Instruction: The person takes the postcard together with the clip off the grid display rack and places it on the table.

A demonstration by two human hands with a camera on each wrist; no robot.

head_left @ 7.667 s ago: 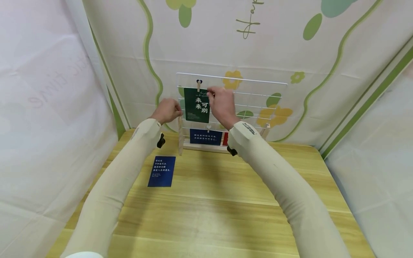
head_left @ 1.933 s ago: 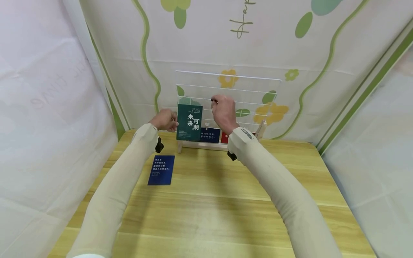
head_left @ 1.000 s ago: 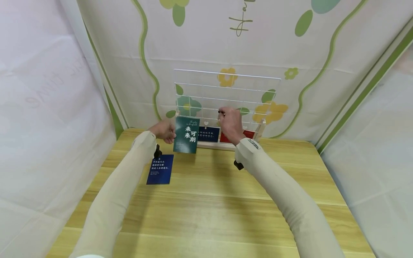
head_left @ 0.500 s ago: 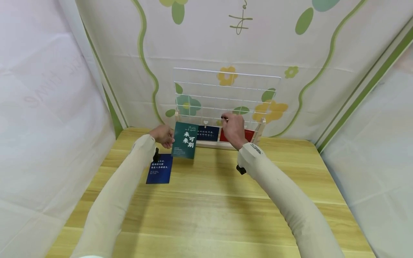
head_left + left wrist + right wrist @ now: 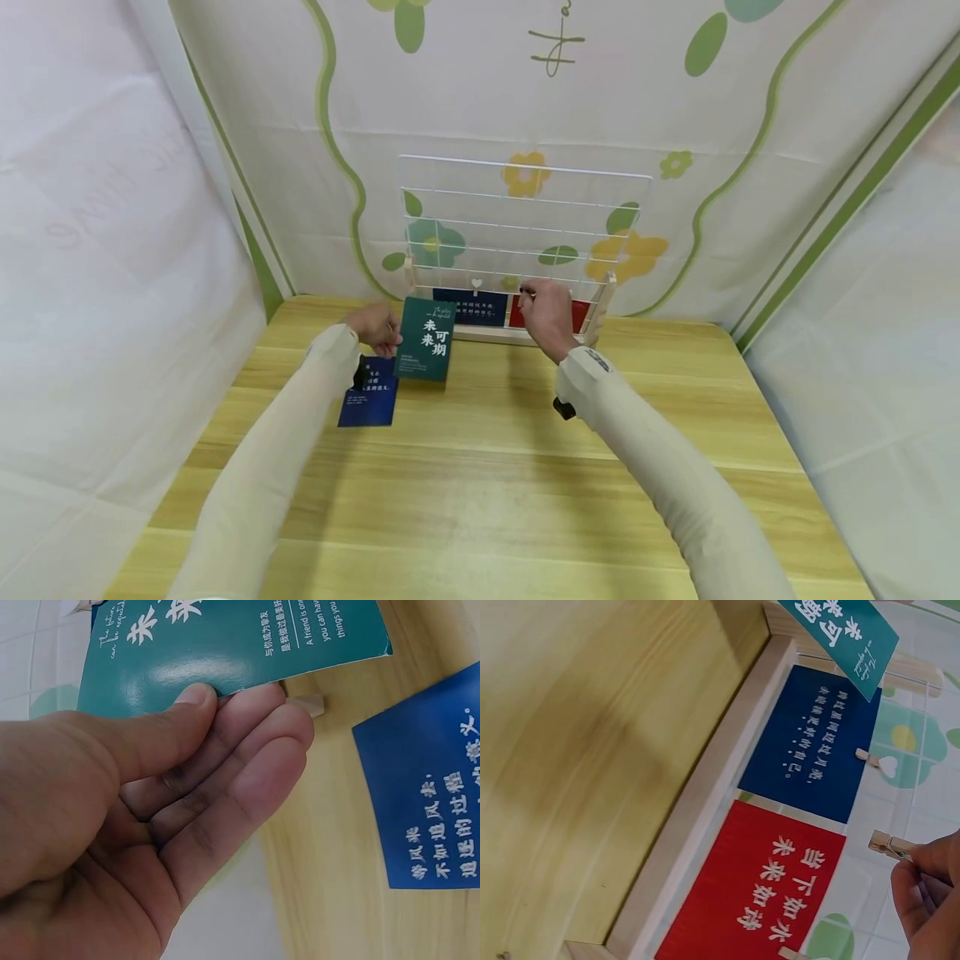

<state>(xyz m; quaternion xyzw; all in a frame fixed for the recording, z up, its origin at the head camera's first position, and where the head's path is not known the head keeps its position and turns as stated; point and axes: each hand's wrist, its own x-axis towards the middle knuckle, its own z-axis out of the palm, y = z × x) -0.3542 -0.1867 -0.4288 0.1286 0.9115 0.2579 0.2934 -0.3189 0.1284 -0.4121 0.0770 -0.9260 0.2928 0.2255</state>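
Note:
My left hand [image 5: 377,329] pinches a green card [image 5: 425,340] with white lettering by its left edge, thumb on the printed face. The card is held tilted in front of the rack's left end. In the right wrist view, the thumb and fingers of my right hand [image 5: 937,889] pinch a small wooden clothespin [image 5: 889,844], near the wire grid [image 5: 525,172]. On the grid's lower part hang a dark blue card [image 5: 814,742] and a red card [image 5: 754,885], each with a heart clothespin at its top edge. Another blue card [image 5: 367,408] lies on the table beneath my left wrist.
The grid stands in a wooden base [image 5: 491,335] with short uprights, near the table's back edge. The wooden table [image 5: 480,500] is enclosed by a printed fabric backdrop [image 5: 465,92] behind and white fabric walls on both sides.
The green card, clipped high on the grid earlier, has come off and moved down and slightly left in my left hand. My right hand has dropped lower and rightward with the clothespin.

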